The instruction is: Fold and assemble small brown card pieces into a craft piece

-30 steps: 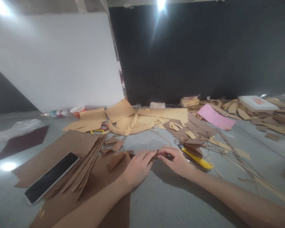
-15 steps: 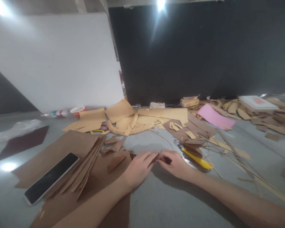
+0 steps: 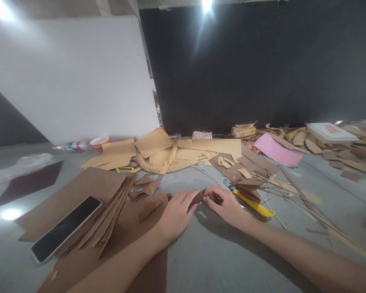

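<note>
Between my hands is a small dark brown pleated paper strip (image 3: 197, 198). My left hand (image 3: 177, 213) is closed on its left part, with the fingers covering much of it. At the right end, my right hand (image 3: 223, 205) pinches it between thumb and fingertips. Brown paper pieces (image 3: 151, 208) lie just left of my left hand, on a larger brown sheet (image 3: 148, 260). A yellow-handled cutter (image 3: 256, 206) rests to the right of my right hand, with folded brown paper (image 3: 248, 192) against it.
A phone (image 3: 66, 228) lies on stacked brown sheets (image 3: 76, 183) at left. Tan paper (image 3: 210, 145), a braided tan piece (image 3: 171, 156), scissors (image 3: 128, 167) and a paper cup (image 3: 99, 142) stand farther back. Pink paper (image 3: 276, 150), a white box (image 3: 332, 133) and loose strips (image 3: 311, 203) are at right.
Both hands have shifted slightly, and my right hand has risen a little. More of the pleated strip now shows between them.
</note>
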Demonstrator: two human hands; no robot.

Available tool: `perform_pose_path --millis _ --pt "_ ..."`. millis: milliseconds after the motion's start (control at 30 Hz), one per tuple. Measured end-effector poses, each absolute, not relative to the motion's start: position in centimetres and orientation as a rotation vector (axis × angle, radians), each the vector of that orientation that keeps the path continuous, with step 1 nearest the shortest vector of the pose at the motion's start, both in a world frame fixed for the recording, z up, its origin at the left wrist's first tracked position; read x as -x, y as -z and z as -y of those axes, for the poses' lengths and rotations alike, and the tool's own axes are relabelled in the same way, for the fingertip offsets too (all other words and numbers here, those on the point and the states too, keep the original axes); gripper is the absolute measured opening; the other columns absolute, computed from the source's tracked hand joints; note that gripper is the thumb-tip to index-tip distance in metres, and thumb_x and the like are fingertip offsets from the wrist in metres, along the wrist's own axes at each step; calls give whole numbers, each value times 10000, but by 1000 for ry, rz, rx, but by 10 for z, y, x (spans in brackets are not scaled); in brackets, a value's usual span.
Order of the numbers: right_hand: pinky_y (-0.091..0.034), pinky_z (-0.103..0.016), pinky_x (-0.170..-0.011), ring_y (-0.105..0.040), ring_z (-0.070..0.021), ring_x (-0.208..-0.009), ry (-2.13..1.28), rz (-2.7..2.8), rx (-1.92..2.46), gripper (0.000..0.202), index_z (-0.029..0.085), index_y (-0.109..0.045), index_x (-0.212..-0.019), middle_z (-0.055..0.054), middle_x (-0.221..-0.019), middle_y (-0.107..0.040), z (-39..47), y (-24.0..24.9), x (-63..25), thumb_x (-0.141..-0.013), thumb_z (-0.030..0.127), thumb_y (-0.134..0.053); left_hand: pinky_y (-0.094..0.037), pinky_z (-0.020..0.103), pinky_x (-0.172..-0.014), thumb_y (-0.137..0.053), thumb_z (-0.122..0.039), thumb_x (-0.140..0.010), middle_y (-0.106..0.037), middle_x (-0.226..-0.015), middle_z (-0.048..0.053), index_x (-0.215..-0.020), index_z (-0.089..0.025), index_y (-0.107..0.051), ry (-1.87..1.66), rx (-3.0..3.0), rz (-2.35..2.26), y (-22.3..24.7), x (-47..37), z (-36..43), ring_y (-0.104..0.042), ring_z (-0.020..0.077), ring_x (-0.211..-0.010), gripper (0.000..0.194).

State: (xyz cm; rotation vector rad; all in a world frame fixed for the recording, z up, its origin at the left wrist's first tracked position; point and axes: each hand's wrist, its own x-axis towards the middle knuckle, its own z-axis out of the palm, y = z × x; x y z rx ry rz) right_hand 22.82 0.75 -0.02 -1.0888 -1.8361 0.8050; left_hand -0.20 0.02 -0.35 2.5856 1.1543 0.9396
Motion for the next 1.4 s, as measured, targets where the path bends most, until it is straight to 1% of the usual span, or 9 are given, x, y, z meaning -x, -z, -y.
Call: perform_pose_path --millis 133,333,500,667,1000,1200,1400 --pt "-412 -279 -616 -507 -158 -652 -799 1826 1111 189 223 -720 -874 20 -686 -566 -8 2 -229 -959 390 -694 -606 420 -972 -544 -280 -1132 -752 -1236 87 -1402 -240 -605 -947 -2618 -1137 4 2 0 -726 259 -1117 280" --pt "-467 -281 -668 -582 -165 -703 -871 1882 1066 213 218 -720 -854 -5 -750 -672 -6 -3 -230 -994 357 -639 -608 395 -966 -528 -272 -1138 -754 -1201 83 -1378 -228 -622 -915 -2670 -1126 3 3 0 -735 245 -1098 262" --pt "-456 -282 -667 -566 -160 -692 -881 1886 1065 220 217 -723 -855 0 -744 -666 -4 -5 -229 -999 359 -634 -608 384 -956 -512 -273 -1144 -752 -1190 80 -1379 -237 -623 -911 -2667 -1130 3 3 1 -741 240 -1084 262" --pt "-423 -274 -636 -531 -150 -661 -889 1870 1077 205 217 -713 -859 17 -706 -618 -5 -7 -228 -986 363 -646 -611 389 -950 -521 -250 -1138 -750 -1188 73 -1375 -232 -611 -918 -2652 -1126 3 2 0 -739 238 -1079 254" --pt "-424 -274 -630 -536 -153 -664 -873 1879 1087 210 217 -716 -867 10 -712 -627 -5 -6 -228 -991 369 -642 -610 395 -988 -540 -232 -1123 -749 -1206 76 -1387 -238 -615 -903 -2633 -1132 2 2 1 -737 239 -1115 275" --pt "-449 -292 -666 -565 -166 -694 -918 1887 1068 230 218 -709 -867 -8 -752 -668 -4 -6 -229 -1003 377 -614 -613 387 -953 -544 -240 -1122 -751 -1172 73 -1337 -241 -640 -891 -2637 -1134 4 2 0 -741 243 -1077 235" --pt "-451 -293 -660 -567 -170 -697 -879 1862 1080 261 223 -703 -877 -6 -748 -647 -3 -8 -229 -1015 424 -610 -603 392 -975 -558 -227 -1117 -752 -1210 75 -1357 -230 -619 -919 -2611 -1137 1 1 1 -735 244 -1105 248"
